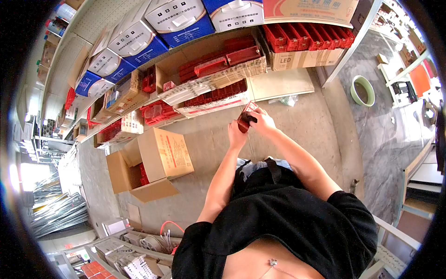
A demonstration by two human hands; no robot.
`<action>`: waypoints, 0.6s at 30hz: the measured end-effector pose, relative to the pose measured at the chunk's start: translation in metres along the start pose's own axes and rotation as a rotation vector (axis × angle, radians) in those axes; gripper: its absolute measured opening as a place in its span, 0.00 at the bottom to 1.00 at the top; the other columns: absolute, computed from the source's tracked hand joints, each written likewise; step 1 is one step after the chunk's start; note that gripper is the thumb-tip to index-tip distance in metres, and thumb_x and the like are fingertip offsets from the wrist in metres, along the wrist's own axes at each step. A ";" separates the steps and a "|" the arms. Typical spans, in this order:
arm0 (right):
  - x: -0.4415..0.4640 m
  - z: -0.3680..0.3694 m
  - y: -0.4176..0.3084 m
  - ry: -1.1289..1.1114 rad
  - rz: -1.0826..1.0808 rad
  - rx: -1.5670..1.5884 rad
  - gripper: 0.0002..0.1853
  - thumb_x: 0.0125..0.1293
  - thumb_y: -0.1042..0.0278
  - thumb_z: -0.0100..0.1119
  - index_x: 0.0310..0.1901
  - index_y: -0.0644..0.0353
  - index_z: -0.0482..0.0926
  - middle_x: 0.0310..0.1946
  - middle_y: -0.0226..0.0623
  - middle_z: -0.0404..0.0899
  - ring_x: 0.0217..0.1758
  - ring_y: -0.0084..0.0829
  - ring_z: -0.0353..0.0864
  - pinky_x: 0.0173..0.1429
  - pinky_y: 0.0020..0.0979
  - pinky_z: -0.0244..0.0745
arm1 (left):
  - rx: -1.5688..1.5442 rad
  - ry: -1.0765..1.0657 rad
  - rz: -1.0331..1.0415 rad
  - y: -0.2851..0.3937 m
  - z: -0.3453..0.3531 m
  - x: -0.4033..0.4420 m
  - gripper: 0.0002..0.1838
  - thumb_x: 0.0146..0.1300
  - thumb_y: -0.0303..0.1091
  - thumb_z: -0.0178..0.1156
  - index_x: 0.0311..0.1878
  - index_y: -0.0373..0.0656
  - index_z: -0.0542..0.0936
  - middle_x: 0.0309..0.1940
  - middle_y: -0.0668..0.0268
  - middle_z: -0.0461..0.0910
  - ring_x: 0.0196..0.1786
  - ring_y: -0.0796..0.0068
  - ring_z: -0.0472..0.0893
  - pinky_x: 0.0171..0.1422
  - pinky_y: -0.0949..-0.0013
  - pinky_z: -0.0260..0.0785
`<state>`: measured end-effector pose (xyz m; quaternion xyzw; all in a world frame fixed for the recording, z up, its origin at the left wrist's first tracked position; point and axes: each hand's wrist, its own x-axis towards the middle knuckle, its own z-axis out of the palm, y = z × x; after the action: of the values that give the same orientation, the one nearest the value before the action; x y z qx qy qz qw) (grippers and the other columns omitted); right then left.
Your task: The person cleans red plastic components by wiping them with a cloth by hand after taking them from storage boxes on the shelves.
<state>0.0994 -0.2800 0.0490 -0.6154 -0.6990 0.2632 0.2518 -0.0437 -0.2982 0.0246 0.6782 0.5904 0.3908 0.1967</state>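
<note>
A small red box [244, 122] with white marking on its upper end is held in front of my body, above the floor. My left hand [237, 135] is closed around its lower left side. My right hand [263, 122] is closed at the box's right side, on a small black thing [252, 118] whose kind I cannot make out. The black thing lies against the box; the fingers partly hide both. Just beyond my hands, on the low shelf, is a carton [216, 108] filled with red packages.
An open cardboard box [168, 153] with red packages inside stands on the floor to the left. Shelving ahead carries blue-and-white cartons [179, 21], red bins [306, 37] and a LED carton [302, 59]. A green bucket [362, 91] stands at right. Metal strips [60, 209] lie far left.
</note>
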 end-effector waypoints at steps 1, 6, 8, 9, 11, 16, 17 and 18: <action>0.003 0.001 0.000 -0.022 0.002 -0.010 0.20 0.48 0.63 0.57 0.47 0.47 0.77 0.48 0.34 0.71 0.55 0.38 0.69 0.56 0.36 0.69 | -0.001 0.000 -0.006 -0.002 0.000 0.000 0.14 0.40 0.23 0.61 0.31 0.38 0.68 0.28 0.55 0.72 0.37 0.49 0.69 0.42 0.53 0.61; 0.006 0.005 -0.009 -0.061 -0.023 0.003 0.20 0.48 0.62 0.57 0.46 0.48 0.77 0.48 0.35 0.72 0.54 0.40 0.70 0.56 0.36 0.69 | 0.008 0.004 -0.071 -0.008 0.002 0.005 0.14 0.40 0.22 0.60 0.32 0.39 0.68 0.29 0.55 0.72 0.38 0.48 0.68 0.42 0.53 0.61; 0.012 0.010 -0.004 -0.185 -0.072 0.082 0.22 0.47 0.57 0.57 0.47 0.45 0.77 0.53 0.36 0.71 0.56 0.39 0.70 0.58 0.35 0.68 | 0.002 0.021 -0.090 -0.013 0.000 0.007 0.15 0.40 0.22 0.60 0.32 0.39 0.68 0.29 0.54 0.72 0.38 0.48 0.68 0.42 0.53 0.60; 0.013 0.006 -0.008 -0.184 -0.035 0.088 0.22 0.46 0.57 0.57 0.47 0.46 0.77 0.52 0.36 0.71 0.56 0.39 0.70 0.58 0.35 0.68 | -0.002 0.029 -0.096 -0.012 -0.002 0.009 0.15 0.39 0.22 0.61 0.32 0.39 0.68 0.29 0.54 0.72 0.38 0.48 0.68 0.42 0.53 0.60; 0.008 -0.005 -0.015 -0.185 0.042 0.095 0.22 0.46 0.57 0.58 0.47 0.46 0.77 0.52 0.35 0.72 0.54 0.38 0.72 0.58 0.34 0.68 | 0.010 -0.010 0.011 -0.009 -0.004 0.013 0.15 0.39 0.23 0.61 0.32 0.39 0.67 0.29 0.54 0.72 0.38 0.48 0.68 0.42 0.53 0.60; 0.029 -0.014 0.013 -0.057 0.418 0.221 0.18 0.48 0.63 0.55 0.43 0.53 0.78 0.35 0.46 0.79 0.38 0.43 0.80 0.42 0.36 0.76 | 0.036 -0.120 0.018 -0.017 -0.007 0.014 0.17 0.39 0.26 0.62 0.35 0.39 0.67 0.31 0.52 0.72 0.39 0.47 0.69 0.44 0.54 0.61; 0.033 0.004 0.036 0.136 0.352 0.293 0.16 0.50 0.66 0.53 0.41 0.60 0.77 0.27 0.44 0.79 0.35 0.41 0.81 0.41 0.35 0.76 | -0.039 -0.104 -0.035 -0.022 -0.006 0.012 0.18 0.39 0.27 0.63 0.35 0.39 0.67 0.31 0.52 0.72 0.39 0.47 0.69 0.44 0.54 0.62; 0.043 0.029 0.073 0.172 0.441 0.569 0.17 0.50 0.69 0.52 0.44 0.62 0.74 0.29 0.43 0.79 0.35 0.39 0.80 0.41 0.35 0.75 | -0.112 -0.085 -0.085 -0.026 -0.005 0.009 0.19 0.39 0.28 0.63 0.36 0.39 0.67 0.31 0.52 0.72 0.39 0.47 0.69 0.44 0.54 0.62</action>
<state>0.1280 -0.2319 -0.0202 -0.6765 -0.4249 0.4421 0.4079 -0.0644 -0.2845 0.0114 0.6565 0.5869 0.3853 0.2758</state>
